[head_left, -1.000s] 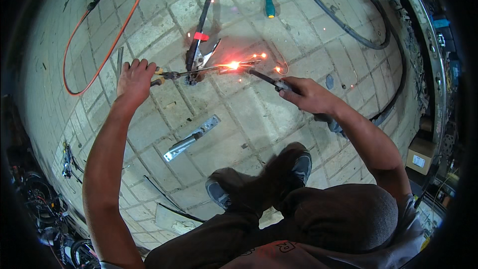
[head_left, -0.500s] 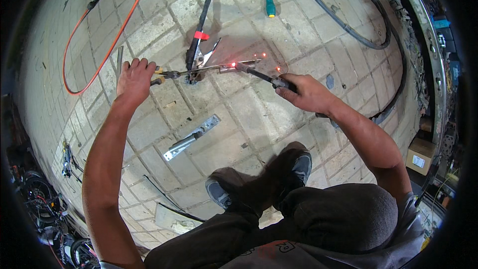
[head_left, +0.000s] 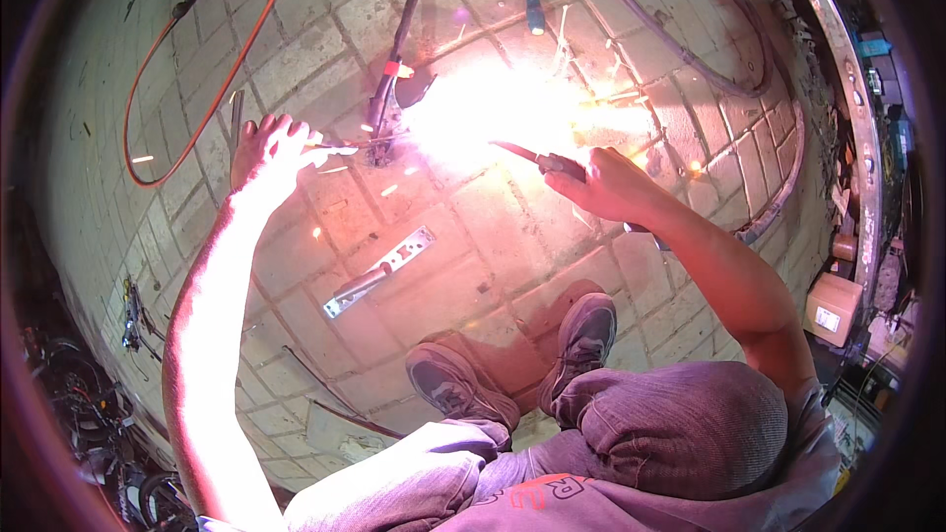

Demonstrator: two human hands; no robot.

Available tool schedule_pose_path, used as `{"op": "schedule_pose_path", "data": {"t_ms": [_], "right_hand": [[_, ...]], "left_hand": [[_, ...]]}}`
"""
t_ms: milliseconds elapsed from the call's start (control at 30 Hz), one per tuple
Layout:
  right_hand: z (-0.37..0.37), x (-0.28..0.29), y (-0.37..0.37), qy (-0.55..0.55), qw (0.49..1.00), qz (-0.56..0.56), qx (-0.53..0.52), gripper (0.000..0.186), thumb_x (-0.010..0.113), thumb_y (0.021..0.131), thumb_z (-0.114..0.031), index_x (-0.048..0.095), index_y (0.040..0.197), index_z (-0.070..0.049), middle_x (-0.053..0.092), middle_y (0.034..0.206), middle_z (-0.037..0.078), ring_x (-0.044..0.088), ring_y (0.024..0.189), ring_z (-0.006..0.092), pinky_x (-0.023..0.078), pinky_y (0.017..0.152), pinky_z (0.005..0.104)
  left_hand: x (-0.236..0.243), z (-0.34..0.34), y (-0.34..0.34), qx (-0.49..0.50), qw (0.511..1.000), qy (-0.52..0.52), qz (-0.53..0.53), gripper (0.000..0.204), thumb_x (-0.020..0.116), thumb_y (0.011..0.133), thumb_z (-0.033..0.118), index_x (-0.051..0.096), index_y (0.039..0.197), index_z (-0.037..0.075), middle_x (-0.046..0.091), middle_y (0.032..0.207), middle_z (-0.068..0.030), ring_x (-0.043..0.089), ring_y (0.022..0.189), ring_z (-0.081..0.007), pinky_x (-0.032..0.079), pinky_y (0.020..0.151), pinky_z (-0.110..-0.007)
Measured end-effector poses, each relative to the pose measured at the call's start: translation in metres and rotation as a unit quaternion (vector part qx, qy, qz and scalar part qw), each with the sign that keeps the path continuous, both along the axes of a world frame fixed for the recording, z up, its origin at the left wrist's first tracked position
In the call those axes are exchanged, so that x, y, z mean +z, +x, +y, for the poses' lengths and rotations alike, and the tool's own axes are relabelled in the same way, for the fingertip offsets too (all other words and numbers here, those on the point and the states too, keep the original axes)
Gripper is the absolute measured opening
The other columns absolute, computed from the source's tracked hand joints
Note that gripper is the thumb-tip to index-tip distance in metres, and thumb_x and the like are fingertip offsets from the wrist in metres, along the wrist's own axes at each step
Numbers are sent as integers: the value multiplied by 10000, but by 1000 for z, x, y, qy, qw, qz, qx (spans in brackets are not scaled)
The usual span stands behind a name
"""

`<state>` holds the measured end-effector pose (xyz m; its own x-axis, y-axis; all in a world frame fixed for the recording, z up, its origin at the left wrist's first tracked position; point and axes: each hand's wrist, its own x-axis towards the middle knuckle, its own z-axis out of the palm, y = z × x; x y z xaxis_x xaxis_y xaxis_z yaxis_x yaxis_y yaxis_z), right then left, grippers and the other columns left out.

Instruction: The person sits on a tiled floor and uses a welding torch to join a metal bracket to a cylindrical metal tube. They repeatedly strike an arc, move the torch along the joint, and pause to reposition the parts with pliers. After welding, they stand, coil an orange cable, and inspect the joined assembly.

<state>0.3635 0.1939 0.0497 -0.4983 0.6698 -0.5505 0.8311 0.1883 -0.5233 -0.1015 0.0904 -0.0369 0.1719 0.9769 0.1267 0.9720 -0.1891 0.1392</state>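
Note:
A blinding white welding arc [head_left: 503,113] burns over the paving, throwing sparks outward. My right hand [head_left: 616,184] is wrapped round the dark handle of a welding torch [head_left: 560,166], its neck reaching into the glare. On the other side, my left hand [head_left: 264,153] grips a pair of pliers [head_left: 333,150]. Their jaws point toward a thin metal rod or strip that runs into the light. The workpiece itself is hidden by the glare. Beside the arc lies a ground clamp with a red band [head_left: 396,70], partly washed out.
A steel bracket with a round barrel [head_left: 379,274] lies nearer my shoes. Beyond the arc are a screwdriver [head_left: 534,12] and a thick looping cable [head_left: 631,5]. An orange hose [head_left: 222,89] curves at left. A cardboard box [head_left: 833,308] stands at right.
The arc has flared up where only small red glowing spots showed before. Sparks now fly, and pink light covers my arms and clothes. Both hands stay almost in place.

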Motion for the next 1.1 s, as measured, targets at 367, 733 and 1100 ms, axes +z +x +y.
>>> {"op": "schedule_pose_path", "data": {"t_ms": [367,733,1100], "right_hand": [[-2,-9,5,-22,996,86,-3,366,619,910,-358,640,1027,-11,590,692,63,550,608,139,434,583,341],[-1,-6,14,-11,992,122,24,332,610,924,-292,618,1069,6,594,746,137,576,671,226,454,642,367],[-1,-6,8,20,994,98,47,359,622,915,-345,640,1010,1,618,737,164,614,670,284,487,647,404]], "left_hand": [[43,9,30,7,975,-102,199,254,673,829,221,589,1049,125,584,1010,-49,549,1012,-233,413,835,-420],[66,14,50,58,948,-205,237,344,631,795,23,569,1115,131,571,1085,-49,517,1117,-224,377,940,-408],[52,10,41,13,970,-117,215,238,656,845,239,601,1057,147,580,1024,-32,540,1035,-217,401,880,-408]]}}
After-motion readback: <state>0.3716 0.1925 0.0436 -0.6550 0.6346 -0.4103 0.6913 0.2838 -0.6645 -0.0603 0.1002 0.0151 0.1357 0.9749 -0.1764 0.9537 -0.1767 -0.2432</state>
